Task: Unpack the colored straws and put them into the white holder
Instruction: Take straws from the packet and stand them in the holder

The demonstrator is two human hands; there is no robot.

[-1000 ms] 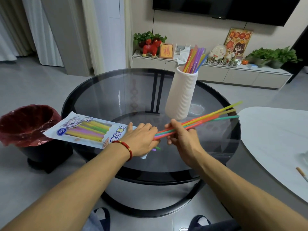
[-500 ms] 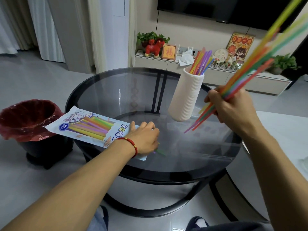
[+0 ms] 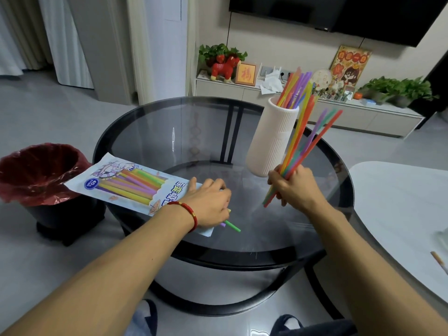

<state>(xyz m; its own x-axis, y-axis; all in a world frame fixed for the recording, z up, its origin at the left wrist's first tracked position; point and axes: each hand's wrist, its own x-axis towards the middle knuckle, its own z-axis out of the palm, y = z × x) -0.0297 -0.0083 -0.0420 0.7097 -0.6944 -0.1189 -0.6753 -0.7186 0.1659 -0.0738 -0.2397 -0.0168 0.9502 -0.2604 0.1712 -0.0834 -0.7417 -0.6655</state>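
- The right hand point(image 3: 292, 187) was clenched around a bunch of colored straws point(image 3: 303, 141), gripping them near their lower ends; the bunch rose steeply, tilted up and to the right, just beside the right side of the white holder point(image 3: 274, 139).
- The upper ends of the held bunch fanned apart beside the holder's rim; the lower ends stuck out below the fist, above the glass.
- The white holder, ribbed and upright, stood on the round glass table point(image 3: 150, 122) toward its far right; it already contained straws in the holder point(image 3: 294, 89) that leaned right, out of its mouth.
- The left hand point(image 3: 209, 202) lay palm-down on the open end of the straw packet point(image 3: 126, 183), fingers curled at the packet's mouth; whether they pinched anything could not be told.
- A loose green straw point(image 3: 232, 226) and a purple straw end protruded from beneath the left hand onto the glass.
- The packet lay flat at the table's left edge, its far end overhanging toward a bin with a red liner point(image 3: 36, 170) that stood on the floor.
- A red bracelet point(image 3: 188, 210) circled the left wrist.
- A white table point(image 3: 400, 209) stood just to the right.
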